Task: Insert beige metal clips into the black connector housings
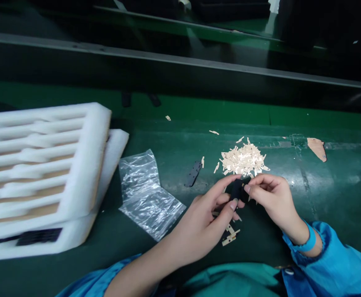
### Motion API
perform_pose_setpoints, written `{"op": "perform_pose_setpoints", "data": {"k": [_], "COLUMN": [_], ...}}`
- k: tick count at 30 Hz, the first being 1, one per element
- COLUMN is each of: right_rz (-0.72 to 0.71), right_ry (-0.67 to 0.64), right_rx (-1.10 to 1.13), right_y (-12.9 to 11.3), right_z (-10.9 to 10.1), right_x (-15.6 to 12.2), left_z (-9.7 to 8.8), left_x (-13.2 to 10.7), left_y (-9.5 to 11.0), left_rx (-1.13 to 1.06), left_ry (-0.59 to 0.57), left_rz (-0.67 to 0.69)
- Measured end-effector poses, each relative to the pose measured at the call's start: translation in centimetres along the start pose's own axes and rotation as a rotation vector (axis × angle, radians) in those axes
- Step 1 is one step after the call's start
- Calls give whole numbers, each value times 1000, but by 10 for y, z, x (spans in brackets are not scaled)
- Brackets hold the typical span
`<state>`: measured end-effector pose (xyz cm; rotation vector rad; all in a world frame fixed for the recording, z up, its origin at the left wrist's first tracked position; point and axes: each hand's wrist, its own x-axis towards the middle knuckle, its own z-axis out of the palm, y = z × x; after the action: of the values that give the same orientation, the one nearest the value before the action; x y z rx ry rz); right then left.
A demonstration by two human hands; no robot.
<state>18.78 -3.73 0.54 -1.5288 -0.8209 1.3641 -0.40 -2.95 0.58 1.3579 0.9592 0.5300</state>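
My left hand (207, 220) is closed around a small black plate-like part (236, 189), thumb and fingers gripping its edges. At the part's right side, my right hand (268, 196) is pinched; a tiny light spot shows by its fingertips, too small to name. A heap of small pale gold flat pieces (244, 159) lies just beyond both hands. Several loose gold pieces (231, 237) are scattered beneath the left hand, partly hidden by it. Left of the heap, a dark part with small holes (193, 174) rests on the green surface.
White foam trays with slots (75, 181) are stacked at left, a black piece (40, 236) in the lower one. Clear plastic bags (151, 194) lie beside them. A torn brown scrap (317, 149) is at right. A long metal rail (168, 57) crosses the back of the green table (338, 185).
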Motion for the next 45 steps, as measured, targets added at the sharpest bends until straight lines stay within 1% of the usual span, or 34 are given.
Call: {"op": "perform_pose_setpoints", "data": {"k": [9,16,23,30,35,40,45], "right_rz": [55,57,48,-5,-7,-10,-75], "right_ry": [-26,-51,-40,-6,-5,-4,46], "right_rx": [40,48,54,13,31,28,-16], "right_y": [-2,0,4,5,4,4,5], "right_z": [1,1,0,0,1,1,1], "right_x": [0,0,-1,-1,-1,-3,-5], "left_z": [-1,-1,0,1,1,2,2], "left_x": [-1,1,-1,-2,1,1,0], "left_y": [0,-1,-1,-4,-4,-3,-5], "left_rx": [32,60,146,191,216,163,151], "left_ry": [-10,-22,-23,13,21,36,59], "left_rz": [15,28,39,57,72,48,49]}}
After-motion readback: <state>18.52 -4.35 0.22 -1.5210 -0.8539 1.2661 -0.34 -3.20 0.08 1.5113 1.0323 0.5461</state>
